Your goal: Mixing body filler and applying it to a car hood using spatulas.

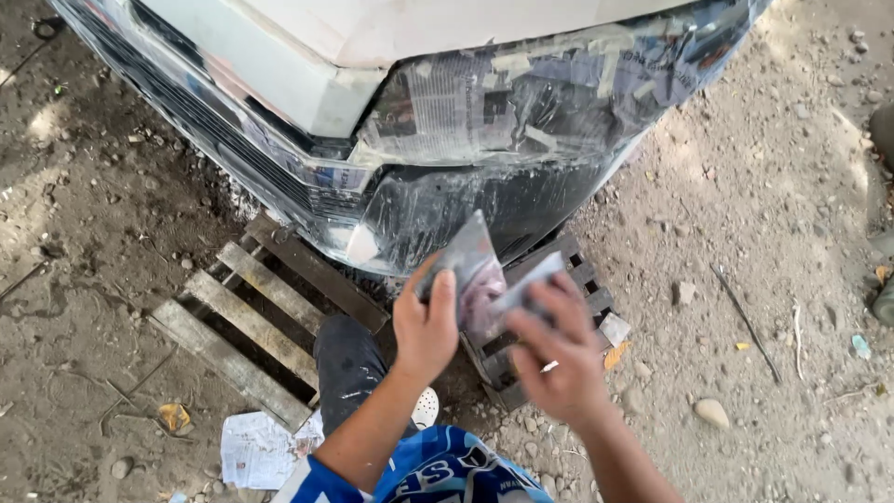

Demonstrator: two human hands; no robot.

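Both my hands hold a grey sheet of sandpaper in front of a car's front corner. My left hand pinches its left edge with the thumb on top. My right hand is blurred and grips the sheet's right side. The car's black bumper is glossy and wet-looking. Newspaper and tape mask the headlight area above it, under the white bonnet. My dark trouser knee and blue shirt show below.
A wooden pallet lies on the dirt under the bumper, and a dark plastic crate sits beside it. A crumpled newspaper scrap lies at lower left. Stones and sticks are scattered over the dirt on the right.
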